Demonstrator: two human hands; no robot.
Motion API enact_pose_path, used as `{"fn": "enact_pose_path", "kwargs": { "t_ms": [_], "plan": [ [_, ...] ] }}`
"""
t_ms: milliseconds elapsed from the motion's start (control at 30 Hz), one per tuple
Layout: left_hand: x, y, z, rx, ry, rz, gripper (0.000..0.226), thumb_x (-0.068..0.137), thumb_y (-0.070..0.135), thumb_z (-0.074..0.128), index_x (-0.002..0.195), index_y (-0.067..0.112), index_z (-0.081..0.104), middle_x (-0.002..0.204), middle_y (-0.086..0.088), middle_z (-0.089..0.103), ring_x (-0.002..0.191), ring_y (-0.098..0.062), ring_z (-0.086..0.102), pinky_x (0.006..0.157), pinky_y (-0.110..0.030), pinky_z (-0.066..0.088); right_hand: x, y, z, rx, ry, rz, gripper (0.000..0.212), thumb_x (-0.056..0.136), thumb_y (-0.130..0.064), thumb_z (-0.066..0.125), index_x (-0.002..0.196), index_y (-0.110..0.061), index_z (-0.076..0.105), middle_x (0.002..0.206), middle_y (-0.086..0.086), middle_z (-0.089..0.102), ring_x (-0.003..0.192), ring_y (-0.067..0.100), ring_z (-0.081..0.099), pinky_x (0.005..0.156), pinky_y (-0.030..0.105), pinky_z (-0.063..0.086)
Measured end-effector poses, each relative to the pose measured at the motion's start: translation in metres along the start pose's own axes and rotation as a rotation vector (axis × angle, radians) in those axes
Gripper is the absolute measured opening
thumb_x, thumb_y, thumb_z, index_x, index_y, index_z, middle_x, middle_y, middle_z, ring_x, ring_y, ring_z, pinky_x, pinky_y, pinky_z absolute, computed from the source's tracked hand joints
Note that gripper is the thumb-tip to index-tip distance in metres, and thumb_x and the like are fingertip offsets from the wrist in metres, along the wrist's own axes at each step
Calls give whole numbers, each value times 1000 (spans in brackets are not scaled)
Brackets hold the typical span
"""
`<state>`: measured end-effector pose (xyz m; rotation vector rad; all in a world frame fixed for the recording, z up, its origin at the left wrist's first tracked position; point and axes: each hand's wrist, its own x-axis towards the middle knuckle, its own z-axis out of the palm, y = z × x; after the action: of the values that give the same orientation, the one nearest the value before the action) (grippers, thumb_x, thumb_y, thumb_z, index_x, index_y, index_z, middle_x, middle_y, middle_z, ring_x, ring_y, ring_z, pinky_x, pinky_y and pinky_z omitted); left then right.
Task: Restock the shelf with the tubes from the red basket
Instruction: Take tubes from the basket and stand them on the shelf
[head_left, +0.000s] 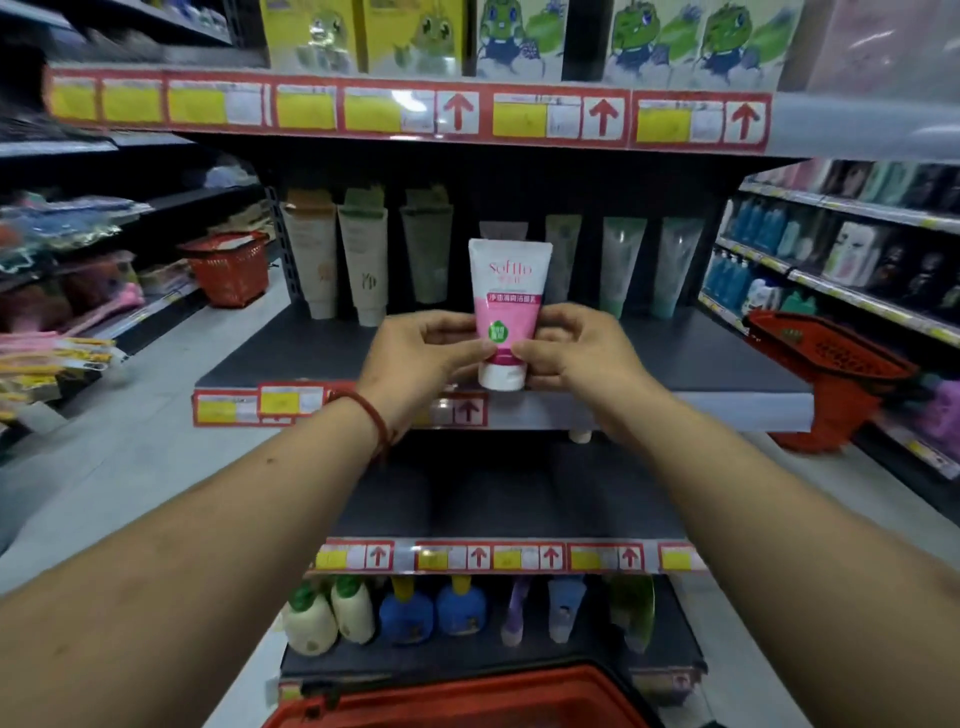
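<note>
A white and pink tube (506, 291) stands cap down, upright, above the front of the dark middle shelf (291, 353). My left hand (423, 358) pinches its lower left side and my right hand (576, 353) pinches its lower right side. Whether the cap touches the shelf I cannot tell. Several beige and green tubes (363, 260) stand in a row at the back of the same shelf. The red basket (457, 699) shows its rim at the bottom edge, below my arms; its contents are hidden.
A second red basket (826, 364) hangs at the shelf's right end and a third (228, 267) stands on the floor to the left. Boxes fill the shelf above, bottles and tubes (410, 610) the lowest one. Aisle shelving flanks both sides.
</note>
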<state>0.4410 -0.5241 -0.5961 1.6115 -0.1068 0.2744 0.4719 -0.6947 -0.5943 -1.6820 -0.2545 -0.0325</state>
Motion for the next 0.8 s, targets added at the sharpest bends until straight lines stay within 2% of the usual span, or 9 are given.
{"fn": "enact_pose_path", "kwargs": {
  "t_ms": [100, 200, 267, 400, 433, 500, 600, 700, 800],
  "plan": [
    [48, -4, 2, 69, -17, 11, 36, 81, 6, 79, 116, 5, 71, 105, -9, 76, 92, -14, 75, 79, -23, 61, 44, -4, -4, -39, 8, -4, 37, 86, 2, 71, 122, -3, 62, 108, 15, 74, 100, 29, 73, 90, 47, 59],
    [89, -13, 5, 136, -20, 32, 35, 81, 8, 79, 115, 6, 71, 103, -7, 75, 87, -8, 73, 71, -16, 59, 79, 4, -4, -65, 10, 1, 30, 85, 0, 73, 113, -9, 66, 105, 15, 75, 98, 30, 73, 88, 49, 60],
    [116, -24, 6, 158, -9, 11, 34, 79, 7, 81, 112, 4, 73, 102, -9, 75, 91, -18, 74, 73, -23, 61, 100, 12, -3, -76, 11, 9, 25, 84, -2, 74, 107, -10, 68, 105, 16, 75, 97, 30, 73, 84, 46, 61],
    [157, -45, 4, 216, -6, -4, 25, 71, 9, 88, 93, 6, 78, 96, -12, 77, 93, -27, 75, 85, -44, 61, 136, 26, -5, -205, 20, -44, 29, 81, -6, 80, 106, -7, 66, 98, 8, 73, 84, 17, 69, 68, 24, 59],
    [165, -50, 4, 221, -9, -1, 23, 71, 10, 89, 91, 6, 78, 95, -13, 77, 94, -29, 75, 87, -46, 61, 144, 30, -5, -254, 28, -65, 27, 80, -8, 81, 102, -8, 66, 96, 6, 72, 84, 16, 69, 70, 24, 58],
    [175, -57, 6, 218, -16, -4, 22, 72, 9, 88, 90, 5, 78, 95, -14, 77, 94, -30, 74, 87, -47, 61, 156, 38, -5, -299, 43, -79, 21, 80, -11, 82, 95, -11, 67, 98, 7, 74, 89, 19, 70, 81, 35, 60],
    [183, -63, 11, 168, -6, -35, 20, 75, 10, 86, 92, 3, 77, 93, -13, 77, 91, -27, 75, 84, -41, 62, 168, 49, -2, -323, 61, -110, 15, 81, -16, 79, 87, -20, 66, 97, 6, 74, 93, 22, 71, 85, 49, 59],
    [187, -68, 15, 154, 22, -71, 20, 73, 15, 88, 86, 5, 78, 90, -13, 78, 89, -28, 75, 84, -43, 62, 173, 55, -2, -315, 90, -129, 17, 83, -15, 75, 85, -25, 61, 97, 4, 73, 94, 22, 70, 87, 50, 58],
    [190, -76, 14, 212, 32, -112, 38, 60, 32, 93, 81, 3, 79, 82, -14, 77, 88, -35, 75, 86, -52, 60, 176, 62, -1, -326, 113, -140, 12, 88, -18, 70, 89, -25, 60, 101, 4, 72, 96, 22, 69, 90, 49, 56]
  ]
}}
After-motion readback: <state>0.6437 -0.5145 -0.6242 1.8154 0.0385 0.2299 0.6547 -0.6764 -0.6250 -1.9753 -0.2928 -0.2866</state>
